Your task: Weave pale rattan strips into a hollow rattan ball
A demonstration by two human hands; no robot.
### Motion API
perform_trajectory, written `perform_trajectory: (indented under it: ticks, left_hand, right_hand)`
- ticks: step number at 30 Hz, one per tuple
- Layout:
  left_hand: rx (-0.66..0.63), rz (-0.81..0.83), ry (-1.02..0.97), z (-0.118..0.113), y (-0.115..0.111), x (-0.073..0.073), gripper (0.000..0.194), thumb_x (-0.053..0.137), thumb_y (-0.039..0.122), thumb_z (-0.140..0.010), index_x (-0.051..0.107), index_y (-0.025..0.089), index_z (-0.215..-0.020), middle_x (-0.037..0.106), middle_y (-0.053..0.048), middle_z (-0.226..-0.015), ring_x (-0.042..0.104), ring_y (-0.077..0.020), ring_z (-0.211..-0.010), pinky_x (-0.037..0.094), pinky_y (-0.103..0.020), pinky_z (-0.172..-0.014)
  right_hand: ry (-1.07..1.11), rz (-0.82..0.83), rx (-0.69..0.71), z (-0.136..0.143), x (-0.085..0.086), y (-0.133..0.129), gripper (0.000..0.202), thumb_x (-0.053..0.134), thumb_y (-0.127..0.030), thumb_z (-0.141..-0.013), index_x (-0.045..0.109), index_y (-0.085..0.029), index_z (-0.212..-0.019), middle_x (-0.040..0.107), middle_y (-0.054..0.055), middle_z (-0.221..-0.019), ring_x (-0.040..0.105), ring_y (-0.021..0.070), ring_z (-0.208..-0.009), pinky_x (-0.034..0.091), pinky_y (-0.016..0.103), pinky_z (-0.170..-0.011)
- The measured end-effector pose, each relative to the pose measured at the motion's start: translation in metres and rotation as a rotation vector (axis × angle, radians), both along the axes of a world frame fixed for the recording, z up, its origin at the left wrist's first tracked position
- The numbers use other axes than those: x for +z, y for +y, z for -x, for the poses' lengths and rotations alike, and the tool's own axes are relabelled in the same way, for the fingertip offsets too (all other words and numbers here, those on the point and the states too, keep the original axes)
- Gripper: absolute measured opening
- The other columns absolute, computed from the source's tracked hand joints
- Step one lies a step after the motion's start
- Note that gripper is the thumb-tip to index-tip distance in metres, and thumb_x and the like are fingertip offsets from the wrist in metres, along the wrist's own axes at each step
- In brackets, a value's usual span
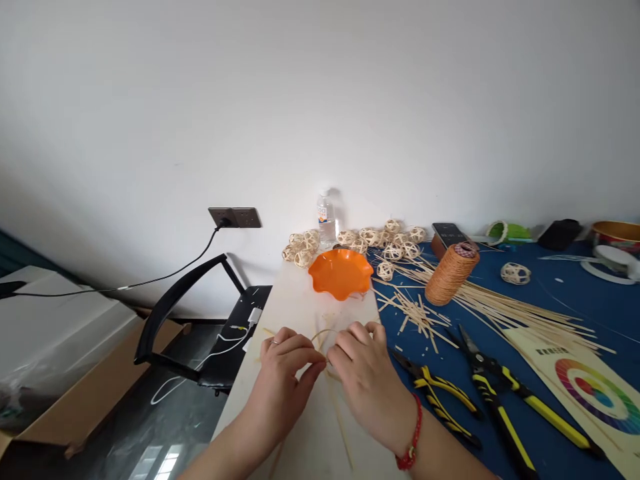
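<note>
A thin, pale, flat strip (325,330) is bent into a small arc between the person's two hands, just above the white surface (295,300). The left hand (283,373) and right hand (367,380) nearly meet, each grip closed, thumb against fingers, pinching the strip. Long loose ends (341,427) trail below the grip, so this piece looks barely shaped, with most of its length apparently unworked. Just beyond the grip sits a wavy-rimmed orange dish (341,272); behind and beside it lie round openwork balls (303,259) of pale strip, seemingly complete. Right of the grip are cut pale sticks (417,312), an orange cone-shaped thread spool (449,277) and yellow-and-black pliers (425,381).
</note>
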State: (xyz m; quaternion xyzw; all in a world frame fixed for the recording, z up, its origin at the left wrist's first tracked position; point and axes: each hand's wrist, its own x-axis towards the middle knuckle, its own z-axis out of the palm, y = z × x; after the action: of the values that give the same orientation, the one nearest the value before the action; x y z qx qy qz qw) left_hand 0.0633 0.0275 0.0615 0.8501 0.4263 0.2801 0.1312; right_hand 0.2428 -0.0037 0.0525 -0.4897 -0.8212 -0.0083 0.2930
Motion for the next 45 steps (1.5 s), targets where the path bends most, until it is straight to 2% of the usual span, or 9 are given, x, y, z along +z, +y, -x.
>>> perform_trajectory:
  ticks: [5,8,11,16,19,24,32,39,45]
  left_hand:
    - [0.038,-0.025,-0.054,-0.013,0.007,0.002,0.016,0.065,0.016,-0.087,0.072,0.022,-0.073,0.073,-0.003,-0.078,0.058,-0.0233,-0.081,0.038,-0.037,-0.072]
    - [0.064,-0.048,-0.117,-0.022,0.013,0.007,0.016,0.064,0.019,-0.087,0.073,0.023,-0.074,0.073,-0.004,-0.078,0.059,-0.0236,-0.082,0.041,-0.038,-0.072]
    - [0.086,-0.034,-0.229,-0.027,0.019,0.013,0.015,0.065,0.021,-0.086,0.074,0.024,-0.074,0.073,-0.003,-0.077,0.06,-0.0231,-0.081,0.045,-0.038,-0.073]
    - [0.139,0.142,-0.443,-0.03,0.021,0.012,0.013,0.07,0.028,-0.082,0.074,0.024,-0.071,0.072,-0.002,-0.075,0.062,-0.0223,-0.08,0.05,-0.036,-0.074]
    - [0.188,0.34,-0.542,-0.031,0.019,0.007,0.017,0.073,0.037,-0.08,0.075,0.023,-0.071,0.07,-0.004,-0.079,0.062,-0.0216,-0.079,0.048,-0.034,-0.072]
    - [0.225,0.599,-0.751,-0.03,0.015,0.002,0.027,0.079,0.046,-0.074,0.074,0.02,-0.071,0.064,-0.003,-0.08,0.053,-0.0176,-0.075,0.039,-0.029,-0.069]
    - [0.069,0.909,-1.151,-0.029,0.012,0.001,0.027,0.085,0.038,-0.071,0.069,0.017,-0.066,0.055,0.002,-0.072,0.044,-0.0131,-0.074,0.033,-0.025,-0.075]
    - [0.081,1.079,-1.252,-0.026,0.01,-0.001,0.032,0.09,0.041,-0.065,0.07,0.016,-0.065,0.056,0.001,-0.07,0.042,-0.0125,-0.073,0.031,-0.025,-0.074]
    - [0.119,1.129,-1.303,-0.026,0.013,-0.005,0.03,0.093,0.036,-0.06,0.071,0.015,-0.067,0.059,0.0,-0.073,0.041,-0.0107,-0.071,0.031,-0.023,-0.07]
  right_hand:
    - [0.01,-0.034,-0.096,-0.005,0.009,0.002,0.02,0.057,-0.002,-0.088,0.061,-0.022,-0.086,0.06,0.002,-0.087,0.048,0.0203,-0.091,0.032,0.042,-0.086]
    - [0.14,-0.035,-0.181,-0.015,0.019,0.001,0.022,0.06,-0.01,-0.091,0.065,-0.026,-0.105,0.063,0.004,-0.103,0.051,0.0231,-0.102,0.034,0.044,-0.092]
    - [0.264,-0.088,-0.278,-0.044,0.025,0.002,0.032,0.06,-0.017,-0.093,0.062,-0.028,-0.123,0.063,0.007,-0.113,0.054,0.0256,-0.108,0.039,0.044,-0.092]
    - [0.33,-0.051,-0.518,-0.118,0.02,0.008,0.014,0.053,-0.024,-0.096,0.067,-0.021,-0.098,0.068,0.009,-0.099,0.061,0.0251,-0.097,0.048,0.041,-0.086]
    - [0.242,0.073,-0.546,-0.139,0.011,0.015,0.016,0.055,-0.02,-0.094,0.067,-0.021,-0.084,0.068,0.006,-0.088,0.062,0.0222,-0.085,0.047,0.035,-0.076]
    - [0.004,0.295,-0.572,-0.122,-0.008,0.03,0.016,0.065,-0.01,-0.083,0.068,-0.021,-0.073,0.069,0.003,-0.083,0.061,0.0232,-0.087,0.034,0.031,-0.067]
    - [-0.228,0.449,-0.569,-0.11,-0.028,0.039,0.018,0.06,-0.008,-0.086,0.068,-0.02,-0.076,0.07,0.006,-0.092,0.057,0.0267,-0.099,0.024,0.032,-0.066]
    - [-0.274,0.446,-0.578,-0.105,-0.033,0.039,0.034,0.042,0.005,-0.086,0.067,-0.018,-0.078,0.07,0.01,-0.095,0.056,0.0265,-0.1,0.024,0.034,-0.068]
    - [-0.188,0.401,-0.602,-0.106,-0.03,0.034,0.029,0.042,0.002,-0.087,0.064,-0.017,-0.08,0.07,0.011,-0.092,0.059,0.0289,-0.096,0.029,0.035,-0.07]
